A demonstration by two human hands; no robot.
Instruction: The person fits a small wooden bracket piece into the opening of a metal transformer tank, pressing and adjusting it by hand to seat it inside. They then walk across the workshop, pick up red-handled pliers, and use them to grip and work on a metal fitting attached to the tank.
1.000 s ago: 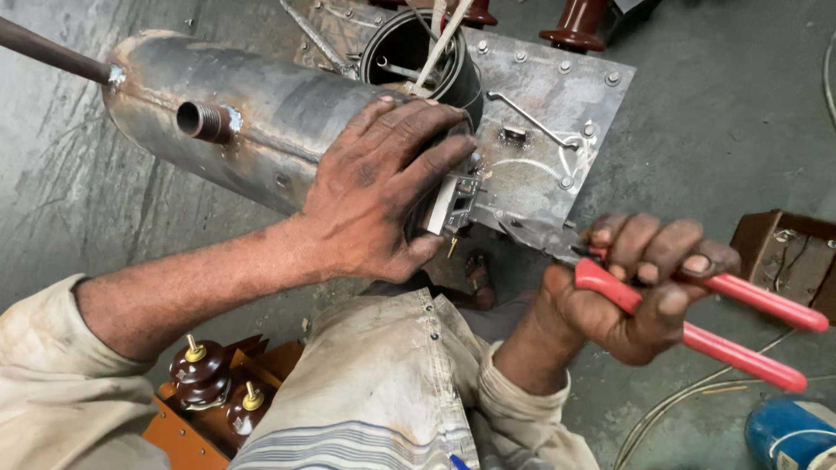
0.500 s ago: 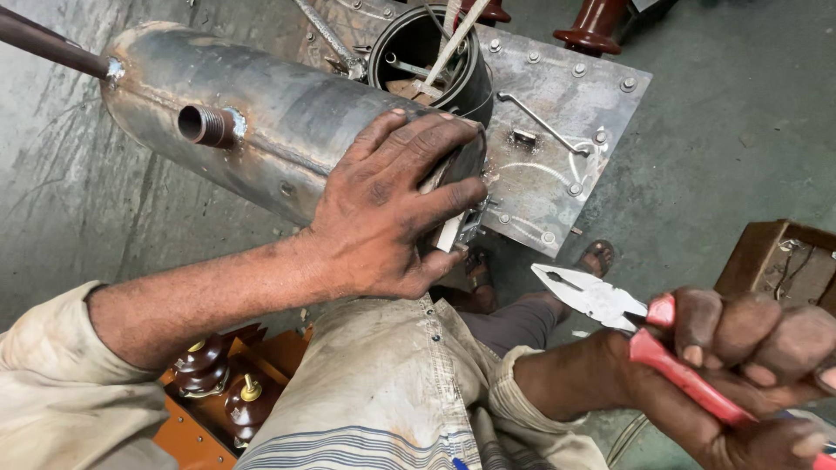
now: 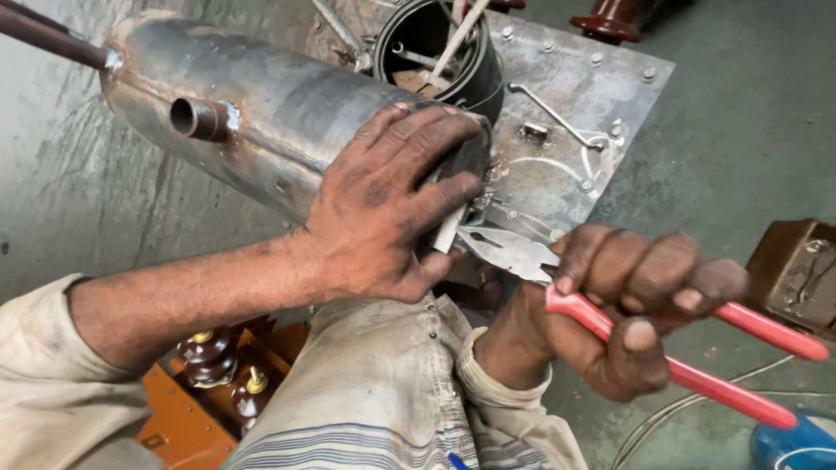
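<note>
Left hand: our left hand point(image 3: 392, 204) lies palm-down on the grey metal cylinder point(image 3: 261, 113), fingers spread over its end and pressing a pale strip point(image 3: 450, 231) against it; it covers rather than clasps.
Right hand: our right hand point(image 3: 627, 305) is wrapped tightly around the red handles of the pliers point(image 3: 610, 309), at about 4 o'clock from the left hand.
Pliers: the steel nose points toward 10 o'clock, its tip just beside the pale strip under the left fingertips; we cannot tell whether the tip bites on anything.
Cylinder: it lies tilted across the top of the view, with a short pipe stub point(image 3: 198, 117) on its side at 9 o'clock from the left hand.
Plate: a square metal plate point(image 3: 601, 96) with bolts sits at the cylinder's far end, at 1 o'clock, with a black ring opening point(image 3: 483, 65) in it.
Floor: grey concrete floor point(image 3: 749, 148) lies below everything.
Nearby: brown insulators point(image 3: 213, 361) on an orange part at 7 o'clock; a brown box point(image 3: 797, 270) at 3 o'clock.
</note>
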